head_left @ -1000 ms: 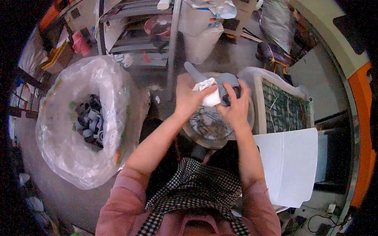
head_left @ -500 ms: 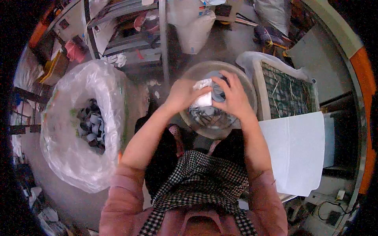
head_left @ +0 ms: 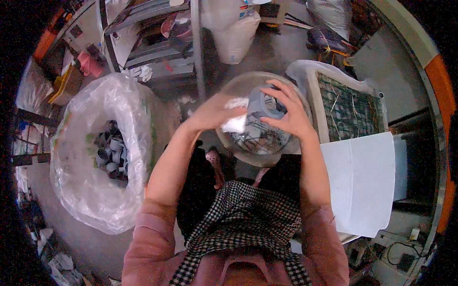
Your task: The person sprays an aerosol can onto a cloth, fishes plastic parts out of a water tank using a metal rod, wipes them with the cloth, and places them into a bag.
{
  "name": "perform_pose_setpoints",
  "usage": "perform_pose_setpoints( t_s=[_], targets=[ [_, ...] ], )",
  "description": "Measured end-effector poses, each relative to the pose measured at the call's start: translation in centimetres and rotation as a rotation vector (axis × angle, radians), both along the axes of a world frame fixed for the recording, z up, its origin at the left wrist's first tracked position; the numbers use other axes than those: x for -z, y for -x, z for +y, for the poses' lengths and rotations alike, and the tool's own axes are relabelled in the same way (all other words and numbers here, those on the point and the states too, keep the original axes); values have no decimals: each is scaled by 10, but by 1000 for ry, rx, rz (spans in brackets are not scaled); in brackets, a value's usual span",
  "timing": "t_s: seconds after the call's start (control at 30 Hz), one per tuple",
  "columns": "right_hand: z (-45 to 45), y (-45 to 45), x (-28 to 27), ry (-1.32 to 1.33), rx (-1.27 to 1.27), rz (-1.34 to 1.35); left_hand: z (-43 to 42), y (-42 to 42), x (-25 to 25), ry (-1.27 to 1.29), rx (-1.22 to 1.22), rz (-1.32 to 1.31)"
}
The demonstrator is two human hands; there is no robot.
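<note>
Over a round tub, my right hand grips a grey ring-shaped plastic part by its right side, fingers on the top edge and thumb below. A crumpled white cloth is pinched in my left hand, just left of the grey part; the cloth is blurred. Dark, thin pieces lie in the tub beneath my hands.
At the left stands a large bag of clear plastic with grey parts inside. A crate holding green, wiry pieces is at the right, beside a white sheet. Metal shelving and a white sack stand ahead.
My left hand and the cloth have moved left, away from the grey part. My right hand has shifted slightly right and turned the part, showing more of its ring.
</note>
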State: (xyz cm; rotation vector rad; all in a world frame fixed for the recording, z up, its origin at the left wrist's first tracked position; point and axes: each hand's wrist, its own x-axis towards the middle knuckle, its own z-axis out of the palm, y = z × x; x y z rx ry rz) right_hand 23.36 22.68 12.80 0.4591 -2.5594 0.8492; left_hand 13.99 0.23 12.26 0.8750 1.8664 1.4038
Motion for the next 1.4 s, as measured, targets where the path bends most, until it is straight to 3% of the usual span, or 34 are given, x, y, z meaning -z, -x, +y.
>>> perform_pose_setpoints(
  t_s=[0.1,0.17,0.2,0.27,0.4,0.5,0.63,0.73,0.83,0.97,1.07,1.3,1.4],
  targets=[
    [-6,-2,-1,-40,36,146,-3,-3,4,-31,44,28],
    [-16,2,1,-115,166,272,5,-10,4,-154,-235,-180],
    [-19,4,3,-193,293,397,9,-15,4,-155,-232,-177],
    [-17,12,14,-149,295,394,20,-25,1,-301,-283,-76],
    [-14,13,24,-107,302,301,24,-22,10,-241,-378,-87],
    [-7,12,25,91,308,252,11,-26,1,-226,-257,-77],
    [1,6,22,49,280,314,2,-30,1,-209,-70,-110],
    [1,5,21,237,302,215,-5,-28,-1,-171,125,-168],
    [1,7,23,275,294,246,-6,-35,-13,-327,204,-376],
    [1,6,21,445,289,95,-8,-38,-9,-451,325,-496],
    [6,8,26,548,297,1,-10,-44,-17,-452,328,-651],
    [9,29,55,731,208,66,-2,-52,-25,-652,279,-687],
    [13,26,49,798,239,-29,-8,-46,-19,-434,216,-531]
  ],
)
